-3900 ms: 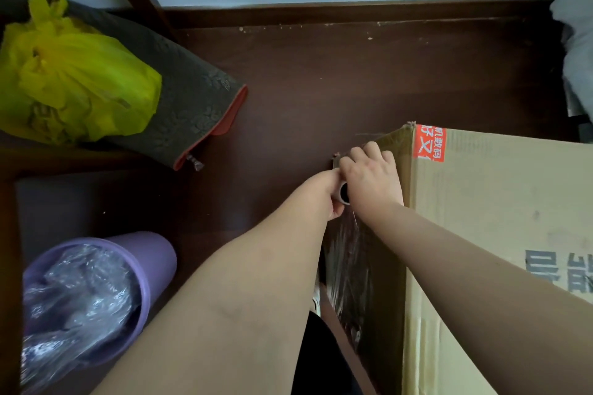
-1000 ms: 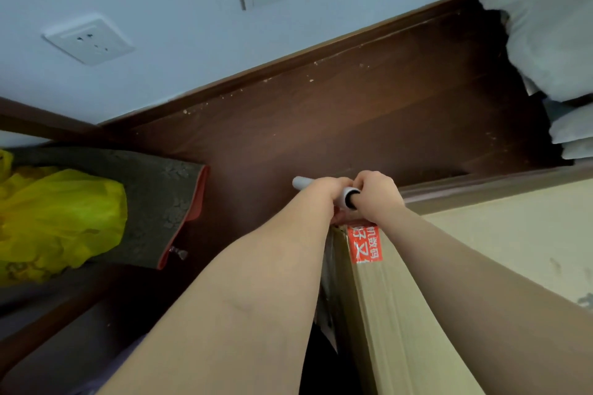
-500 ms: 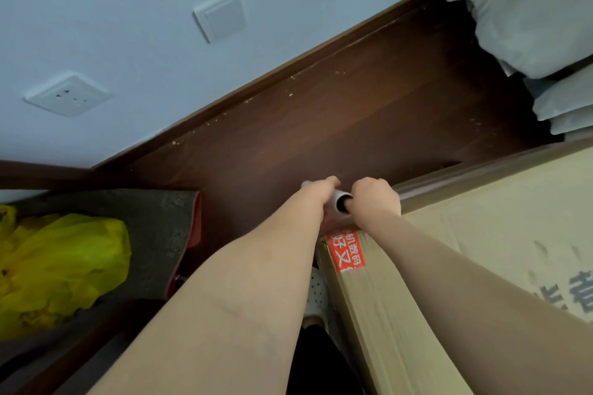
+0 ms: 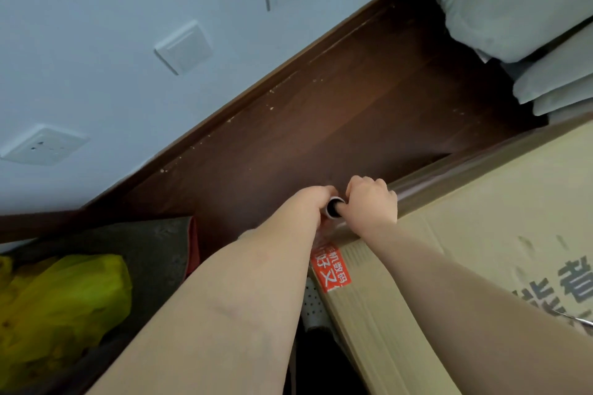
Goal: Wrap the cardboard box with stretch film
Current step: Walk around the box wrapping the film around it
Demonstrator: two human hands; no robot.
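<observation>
A large cardboard box [image 4: 481, 234] fills the lower right, with a red label [image 4: 330, 269] at its near corner and grey printed characters on top. The stretch film roll [image 4: 333, 208] is at the box's far left corner; only its open tube end shows between my hands. My left hand [image 4: 313, 202] grips the roll's left end. My right hand [image 4: 370, 202] grips the right end, fist over the box's top edge. Clear film [image 4: 324, 237] stretches down from the roll over the corner.
A dark wooden floor [image 4: 337, 125] runs to a blue wall [image 4: 128, 42] with sockets and switches. A yellow plastic bag [image 4: 61, 305] lies on a grey mat [image 4: 154, 244] at the lower left. Grey cushions [image 4: 513, 9] are stacked at the upper right.
Both hands carried the roll up from the box's left side to its top corner, then slightly rightward along the far edge. The view tilted up toward the wall.
</observation>
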